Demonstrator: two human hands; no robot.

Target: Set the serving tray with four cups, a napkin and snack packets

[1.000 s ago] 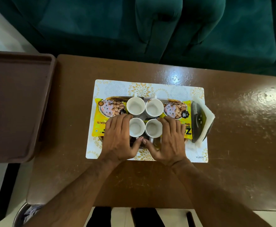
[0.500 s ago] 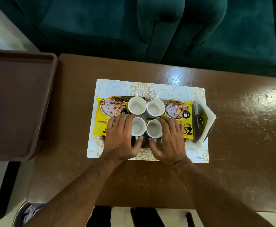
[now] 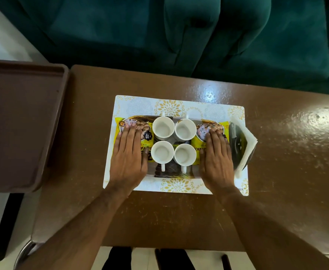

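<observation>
Now: pressing packets flat | left hand (image 3: 127, 152) and right hand (image 3: 216, 156), grip apart, palms down on snack packets (image 3: 120, 123) beside four cups (image 3: 163, 128) on serving tray (image 3: 171, 171) | keep pressure light, avoid nudging cups | napkin (image 3: 246, 142) at right edge

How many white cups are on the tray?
4, in a square between the two hands: back left cup, back right cup, front left cup, front right cup. None seems hidden.
</observation>
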